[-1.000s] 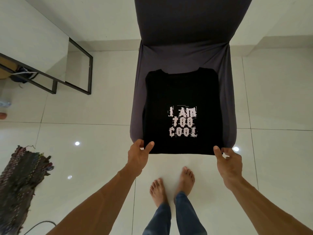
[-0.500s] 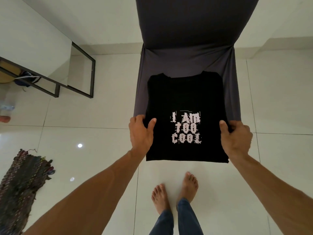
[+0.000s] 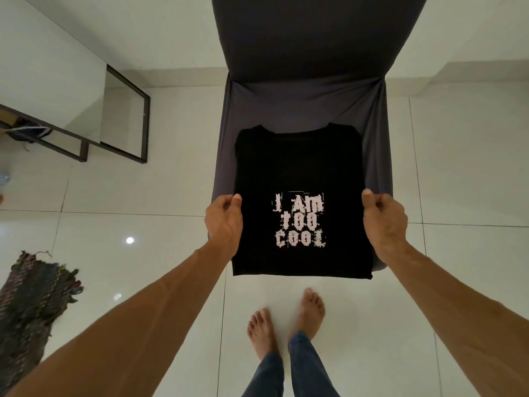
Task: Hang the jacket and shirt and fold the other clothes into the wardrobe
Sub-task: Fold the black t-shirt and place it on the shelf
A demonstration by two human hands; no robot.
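A black T-shirt (image 3: 297,164) with the white print "I AM TOO COOL" lies folded into a rectangle on the seat of a chair with a dark grey cover (image 3: 303,104), collar toward the backrest. Its near edge hangs slightly over the seat front. My left hand (image 3: 224,222) grips the shirt's left side edge at about mid-height, thumb on top. My right hand (image 3: 383,219) grips the right side edge at the same height, fingers curled under the fabric.
A black metal frame with a glass panel (image 3: 126,124) stands on the tiled floor to the left. A dark woven rug (image 3: 31,305) lies at the lower left. My bare feet (image 3: 286,325) stand just before the chair.
Both hands moved from the shirt's bottom corners up along its side edges to mid-height and closed on the fabric. The shirt stays on the seat.
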